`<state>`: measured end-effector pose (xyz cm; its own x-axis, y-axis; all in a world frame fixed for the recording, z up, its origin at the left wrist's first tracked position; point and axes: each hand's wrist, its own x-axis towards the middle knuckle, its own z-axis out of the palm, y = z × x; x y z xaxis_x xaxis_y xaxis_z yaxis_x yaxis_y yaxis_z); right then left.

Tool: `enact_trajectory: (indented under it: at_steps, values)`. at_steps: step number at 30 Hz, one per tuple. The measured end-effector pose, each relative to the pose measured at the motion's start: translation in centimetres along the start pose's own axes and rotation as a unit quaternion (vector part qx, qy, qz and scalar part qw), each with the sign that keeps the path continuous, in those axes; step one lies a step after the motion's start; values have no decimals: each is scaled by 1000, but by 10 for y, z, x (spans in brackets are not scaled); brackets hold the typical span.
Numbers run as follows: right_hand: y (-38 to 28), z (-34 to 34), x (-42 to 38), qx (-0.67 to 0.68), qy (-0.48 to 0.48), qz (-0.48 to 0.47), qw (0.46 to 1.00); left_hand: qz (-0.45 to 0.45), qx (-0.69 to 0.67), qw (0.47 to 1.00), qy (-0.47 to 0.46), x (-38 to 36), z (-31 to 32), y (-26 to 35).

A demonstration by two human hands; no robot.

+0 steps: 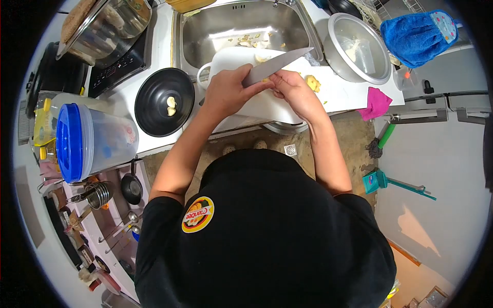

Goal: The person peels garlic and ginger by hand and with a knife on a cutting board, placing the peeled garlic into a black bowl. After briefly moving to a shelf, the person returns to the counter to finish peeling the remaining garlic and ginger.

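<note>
My left hand [228, 91] is closed round the handle of a large kitchen knife [277, 65], its broad blade slanting up to the right. My right hand [295, 92] meets the blade's lower edge, fingers pinched on a small yellow piece [266, 80] that looks like ginger, mostly hidden. Both hands are over a white cutting board [231, 57] lying across the sink's front. Knobbly peeled ginger [312, 83] rests just right of my right hand. To the left, a black bowl [154, 110] contains a few pale peeled pieces [171, 106].
Peel scraps lie in the steel sink [205, 33] behind the board. A large metal bowl [336, 51] stands on the right, near a pink cloth [376, 102] and a blue towel [418, 38]. At left are a blue-lidded container [110, 141], a cooktop [120, 69] and a steel pot [113, 31].
</note>
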<state>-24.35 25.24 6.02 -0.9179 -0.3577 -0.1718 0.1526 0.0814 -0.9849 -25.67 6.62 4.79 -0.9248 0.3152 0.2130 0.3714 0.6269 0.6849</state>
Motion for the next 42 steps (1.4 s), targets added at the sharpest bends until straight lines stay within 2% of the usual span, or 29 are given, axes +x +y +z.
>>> enact_trajectory:
  at_steps: [5, 8, 9, 11, 12, 16, 20, 23, 35, 37, 40, 42]
  values:
    - [-2, -5, 0, -25, -8, 36, 999, 25, 27, 999, 15, -3, 10, -5]
    - [-12, -10, -2, -59, -46, 39, 996, 21, -1, 1000, 18, -4, 16, -10]
    - [-16, -11, -1, -77, -67, 36, 994, -3, -71, 997, 32, -4, 20, -10]
    - [-5, 0, -5, 12, -11, -64, 998, -50, -210, 974, 62, -3, 27, -9]
    - [-2, 6, -7, 57, 14, -113, 992, -60, -201, 976, 59, -3, 25, -8]
    - [-1, 9, -6, -166, 105, -154, 968, -79, -158, 984, 36, -6, 18, 3]
    - [-5, 5, -5, -195, 96, -167, 962, -30, -62, 997, 40, -6, 5, 13]
    - [-5, 3, -4, -195, 92, -150, 965, -9, -56, 998, 33, -4, 2, 13]
    - [14, 25, 2, -176, 223, -254, 924, -101, -307, 945, 50, -10, 22, 22]
    - [16, 27, 3, -180, 239, -269, 915, -96, -289, 951, 43, -10, 24, 19]
    - [10, 13, 4, -190, 159, -207, 946, -81, -195, 977, 21, -8, 12, 11]
    - [10, 6, 6, -129, 133, -165, 969, -61, -138, 988, 10, -5, 5, 13]
